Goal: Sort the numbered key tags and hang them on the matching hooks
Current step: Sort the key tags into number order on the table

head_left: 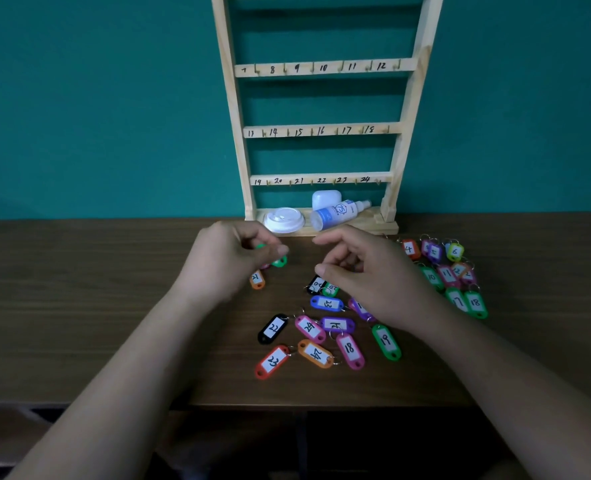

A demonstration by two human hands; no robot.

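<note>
The rack (322, 131), upper centre, holds nothing yet; the tags (316, 353) lie loose on the table (79, 306), centre and right. The left hand (224, 261) grips a green tag (280, 261); the right hand (373, 278) hovers loosely curled, empty.

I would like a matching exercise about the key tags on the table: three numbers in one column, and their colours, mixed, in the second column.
Tags:
1. tag 19
2. tag 21
3. tag 11

Colours:
a. pink
b. green
c. orange

Pairs: 1-b; 2-c; 3-a
</note>
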